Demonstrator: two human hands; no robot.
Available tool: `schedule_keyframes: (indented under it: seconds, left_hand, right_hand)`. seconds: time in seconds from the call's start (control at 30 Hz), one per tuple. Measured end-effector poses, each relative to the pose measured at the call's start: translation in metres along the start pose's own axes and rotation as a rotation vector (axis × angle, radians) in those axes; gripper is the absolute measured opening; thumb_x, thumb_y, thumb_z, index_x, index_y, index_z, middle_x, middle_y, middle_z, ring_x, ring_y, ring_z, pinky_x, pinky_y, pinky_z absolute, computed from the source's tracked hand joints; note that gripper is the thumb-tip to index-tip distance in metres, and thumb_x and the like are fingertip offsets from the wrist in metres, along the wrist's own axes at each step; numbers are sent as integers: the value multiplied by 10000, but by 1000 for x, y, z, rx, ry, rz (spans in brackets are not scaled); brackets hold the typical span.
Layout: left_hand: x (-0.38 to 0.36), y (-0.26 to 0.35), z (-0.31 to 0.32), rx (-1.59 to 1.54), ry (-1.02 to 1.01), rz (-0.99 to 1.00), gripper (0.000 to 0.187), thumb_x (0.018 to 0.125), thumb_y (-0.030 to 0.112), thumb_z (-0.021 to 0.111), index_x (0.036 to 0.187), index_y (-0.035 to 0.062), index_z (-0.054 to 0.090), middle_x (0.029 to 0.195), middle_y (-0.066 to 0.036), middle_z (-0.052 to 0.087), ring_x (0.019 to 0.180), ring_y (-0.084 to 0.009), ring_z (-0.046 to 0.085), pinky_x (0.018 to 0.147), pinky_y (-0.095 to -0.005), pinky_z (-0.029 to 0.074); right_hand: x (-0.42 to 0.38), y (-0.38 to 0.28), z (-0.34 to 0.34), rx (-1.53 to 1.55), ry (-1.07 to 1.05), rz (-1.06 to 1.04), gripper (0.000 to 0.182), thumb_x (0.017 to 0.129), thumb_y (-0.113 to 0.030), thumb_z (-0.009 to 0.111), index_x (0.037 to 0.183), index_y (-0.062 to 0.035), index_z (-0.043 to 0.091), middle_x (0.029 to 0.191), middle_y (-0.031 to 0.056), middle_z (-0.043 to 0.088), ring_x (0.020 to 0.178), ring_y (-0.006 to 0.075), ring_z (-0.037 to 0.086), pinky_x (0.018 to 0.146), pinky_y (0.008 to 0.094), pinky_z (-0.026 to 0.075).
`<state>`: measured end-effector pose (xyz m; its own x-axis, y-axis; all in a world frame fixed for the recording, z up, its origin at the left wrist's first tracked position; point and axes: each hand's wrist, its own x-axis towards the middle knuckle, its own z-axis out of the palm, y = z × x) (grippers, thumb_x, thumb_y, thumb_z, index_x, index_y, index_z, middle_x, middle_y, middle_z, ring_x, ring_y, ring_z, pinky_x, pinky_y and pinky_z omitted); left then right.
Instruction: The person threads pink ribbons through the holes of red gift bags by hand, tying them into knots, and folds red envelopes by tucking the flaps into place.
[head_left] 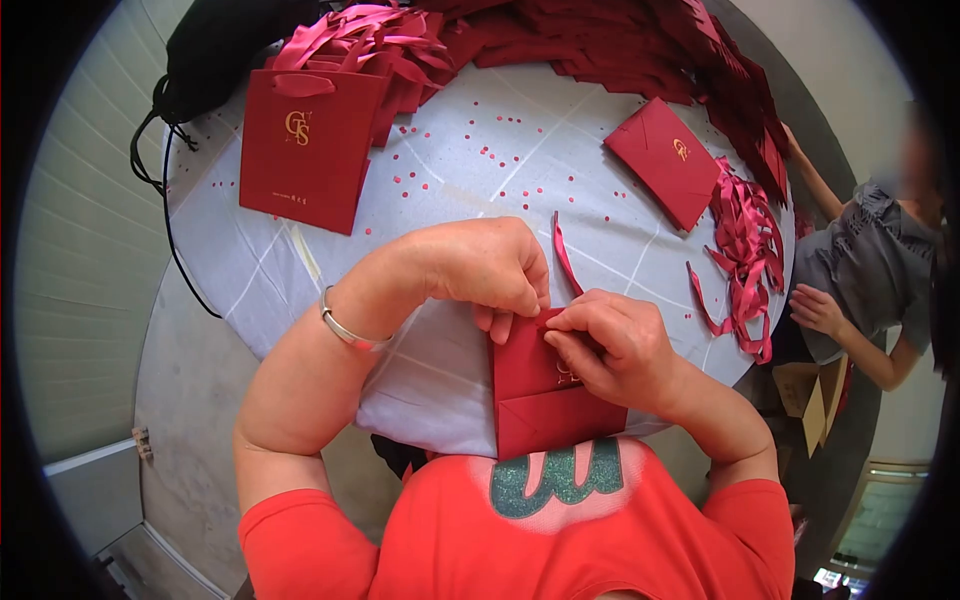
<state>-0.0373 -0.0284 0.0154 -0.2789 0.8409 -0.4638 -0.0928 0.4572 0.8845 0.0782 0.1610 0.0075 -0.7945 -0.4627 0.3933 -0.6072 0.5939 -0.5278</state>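
Note:
A red paper bag [545, 415] with gold print lies folded at the table's near edge, against my red shirt. My left hand [492, 270], with a bracelet on its wrist, is at the bag's top edge; its fingers are pinched together, and what they grip is hidden. My right hand [618, 350] is closed in a pinch at the same edge, its thumb and forefinger over the bag near the gold print. What it pinches is too small to tell. A pink ribbon [565, 255] extends across the cloth just beyond my hands.
An upright red bag [305, 155] and heaped ribbons are at the back left. One flat bag [668, 165] and a ribbon pile [745, 255] lie right. Stacked red bags [560, 40] line the far edge. Another person [865, 265] is at the right.

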Motion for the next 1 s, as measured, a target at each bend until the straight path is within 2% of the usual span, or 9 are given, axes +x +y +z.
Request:
schedule_keyframes:
  seconds: [0.1,0.33,0.43,0.53,0.6,0.7,0.77,0.83,1.0]
  left_hand:
    - [0,0,1,0,-9,-14,144,857,48,601,915,-39,701,710,-83,687,590,-135,678,527,-254,519]
    - [1,-2,-1,-41,-21,-7,158,870,51,599,952,-36,702,716,-66,686,580,-120,669,513,-240,497]
    - [-1,0,-1,-34,-20,-4,154,867,52,601,945,-35,702,711,-62,683,575,-117,665,507,-239,490]
    - [1,-2,0,-30,-11,16,151,865,51,600,937,-35,702,698,-59,678,560,-114,655,499,-238,480]
    - [0,-1,0,-19,-4,20,148,863,50,600,931,-34,702,690,-59,676,553,-113,649,495,-238,476]
    - [-1,1,1,3,17,18,150,838,43,591,900,-35,703,665,-76,674,550,-127,652,505,-253,492]
    - [-1,2,2,11,38,16,155,815,38,581,875,-35,705,647,-94,675,555,-142,661,518,-269,511]
    - [-1,2,4,33,59,13,162,799,28,569,861,-34,705,637,-99,675,550,-142,656,515,-270,510]
    - [1,2,7,63,81,-19,167,785,18,557,843,-34,705,626,-101,676,546,-142,652,511,-270,509]
  right_hand:
    - [-2,2,-3,29,-22,-20,176,759,30,753,866,-9,618,755,119,647,636,256,648,537,316,507]
    - [-3,7,0,18,9,-100,181,747,30,760,858,-6,622,754,113,653,631,249,655,528,308,510]
    - [-1,5,5,-15,94,-107,146,748,-21,756,798,-32,619,722,90,627,613,242,637,503,327,502]
    - [0,4,5,-86,88,-130,142,746,-26,746,789,-30,611,712,86,608,598,233,625,502,326,501]
    - [1,-1,4,-257,84,-215,128,733,-28,708,768,-23,585,701,88,573,577,219,599,489,320,484]
    - [0,-16,2,-449,7,-205,153,734,-17,750,803,-31,613,706,83,599,586,214,616,487,319,497]
    - [2,-19,4,-462,-7,-197,137,747,-25,729,763,-36,594,687,83,580,569,208,596,477,320,482]
    - [4,-20,9,-506,31,-201,109,652,-31,598,706,-47,503,656,71,456,543,182,523,465,304,434]
    - [4,-20,17,-558,12,-185,109,677,-61,582,681,-66,473,654,62,444,543,173,516,458,300,425]
